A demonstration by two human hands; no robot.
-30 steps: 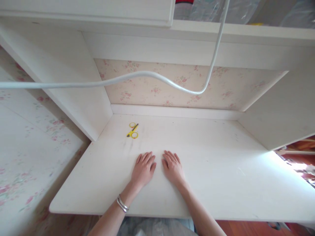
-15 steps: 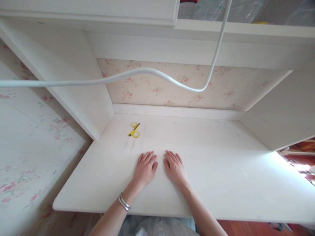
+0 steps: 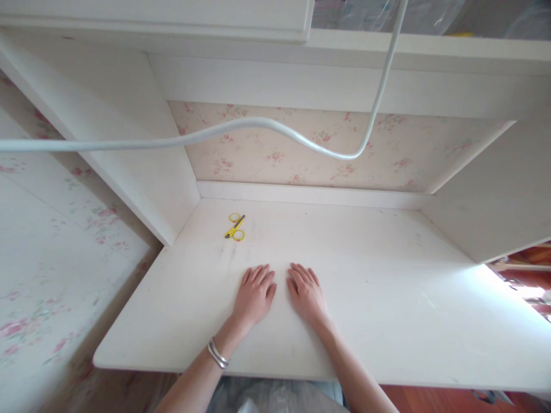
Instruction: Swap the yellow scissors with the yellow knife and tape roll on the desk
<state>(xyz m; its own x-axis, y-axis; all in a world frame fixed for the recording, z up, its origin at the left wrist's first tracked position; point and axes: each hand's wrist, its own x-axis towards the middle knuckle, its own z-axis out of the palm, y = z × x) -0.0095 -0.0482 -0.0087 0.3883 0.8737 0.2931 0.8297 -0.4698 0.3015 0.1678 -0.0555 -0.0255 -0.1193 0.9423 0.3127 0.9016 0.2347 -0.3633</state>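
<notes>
Both hands lie palm down on the white desk [image 3: 379,321], a small gap between them. My left hand [image 3: 253,293] is flat with its fingers stretched out, holding nothing; a silver bangle [image 3: 217,353] is round that wrist. My right hand [image 3: 306,291] rests flat as well, fingers forward and nothing under them that I can see. Beyond my left hand, apart from it, a yellow and black utility knife [image 3: 235,226] lies aslant on the desk. Two yellow rings [image 3: 238,236], perhaps tape rolls, lie close against the knife, one on either side.
A white cable [image 3: 258,121] crosses the upper view in front of the desk's back. White side panels [image 3: 495,189] bound the desk, and a cabinet [image 3: 155,20] overhangs it. Plastic-wrapped items [image 3: 365,14] sit on the shelf at upper right.
The view has tipped down very slightly, so less of the upper shelf shows. Both hands and the things on the desk stay where they were.
</notes>
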